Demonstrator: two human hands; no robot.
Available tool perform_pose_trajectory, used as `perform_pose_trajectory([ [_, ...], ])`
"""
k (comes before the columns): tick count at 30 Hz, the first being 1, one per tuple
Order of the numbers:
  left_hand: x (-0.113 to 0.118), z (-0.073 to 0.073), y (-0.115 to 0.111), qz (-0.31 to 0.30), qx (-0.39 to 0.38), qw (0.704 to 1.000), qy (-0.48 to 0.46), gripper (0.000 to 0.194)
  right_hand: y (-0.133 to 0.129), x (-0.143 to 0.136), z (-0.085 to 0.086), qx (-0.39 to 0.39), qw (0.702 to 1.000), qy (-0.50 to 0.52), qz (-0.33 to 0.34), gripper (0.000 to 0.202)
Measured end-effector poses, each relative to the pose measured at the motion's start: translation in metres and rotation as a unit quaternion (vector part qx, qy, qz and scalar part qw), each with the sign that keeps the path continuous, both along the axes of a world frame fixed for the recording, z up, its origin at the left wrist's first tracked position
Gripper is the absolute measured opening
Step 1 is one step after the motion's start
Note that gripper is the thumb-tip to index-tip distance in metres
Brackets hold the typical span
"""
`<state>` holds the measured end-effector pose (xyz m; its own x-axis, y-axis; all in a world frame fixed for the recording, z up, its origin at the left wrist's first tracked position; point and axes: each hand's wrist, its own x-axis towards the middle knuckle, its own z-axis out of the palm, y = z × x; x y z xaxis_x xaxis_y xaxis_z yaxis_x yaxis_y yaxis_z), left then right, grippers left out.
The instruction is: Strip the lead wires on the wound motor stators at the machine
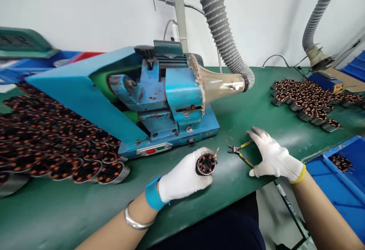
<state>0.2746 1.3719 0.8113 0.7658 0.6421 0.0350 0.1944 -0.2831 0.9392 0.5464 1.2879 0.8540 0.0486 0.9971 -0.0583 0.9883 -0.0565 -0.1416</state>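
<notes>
My left hand point(185, 175), in a white glove with a blue cuff, is wrapped round a motor stator point(206, 164). Its round face with copper windings and dark core points up toward me, and a short wire end sticks out at its upper right. My right hand point(269, 153), gloved in white with a yellow hem, is spread with thumb and fingers apart. Between its thumb and fingers are the yellow handles of wire cutters point(235, 149), which lie on the green table point(228, 193) with jaws toward the left. Whether the fingers touch the handles, I cannot tell.
A blue machine point(182, 90) with a clear funnel point(221, 86) and grey hose point(219, 18) stands behind my hands. Many stators point(88, 166) crowd the left, and another group point(305, 97) sits back right. Wire scraps point(229, 140) lie by the cutters. A blue bin point(322, 177) stands right.
</notes>
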Motion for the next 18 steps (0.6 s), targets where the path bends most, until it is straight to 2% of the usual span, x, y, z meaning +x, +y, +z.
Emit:
perform_pose_trajectory([
  [2,-0.001,-0.001,0.002,-0.006,-0.005,1.000,-0.006,0.043,-0.013,0.016,-0.008,-0.038,0.999,-0.025,0.010,0.106],
  [4,-0.002,0.000,0.004,-0.012,-0.008,1.000,-0.013,0.046,-0.023,0.017,-0.008,-0.042,0.998,-0.044,0.030,0.085],
  [8,-0.002,0.003,0.004,-0.021,-0.006,1.000,-0.017,0.048,-0.030,-0.013,0.000,-0.055,0.987,-0.146,0.039,0.051],
  [11,-0.002,0.004,0.002,-0.027,0.003,1.000,-0.007,0.049,-0.024,-0.035,-0.009,-0.026,0.969,-0.242,-0.031,0.030],
  [13,-0.002,0.005,0.001,-0.027,0.008,1.000,0.000,0.050,-0.014,-0.038,-0.021,0.020,0.968,-0.243,-0.053,0.025],
  [16,-0.002,0.005,-0.001,-0.024,0.019,1.000,0.006,0.052,-0.003,-0.027,-0.035,0.080,0.986,-0.142,0.029,0.034],
  [18,-0.002,0.004,-0.003,-0.023,0.024,0.999,0.007,0.053,-0.003,-0.020,-0.034,0.098,0.992,-0.049,0.059,0.046],
])
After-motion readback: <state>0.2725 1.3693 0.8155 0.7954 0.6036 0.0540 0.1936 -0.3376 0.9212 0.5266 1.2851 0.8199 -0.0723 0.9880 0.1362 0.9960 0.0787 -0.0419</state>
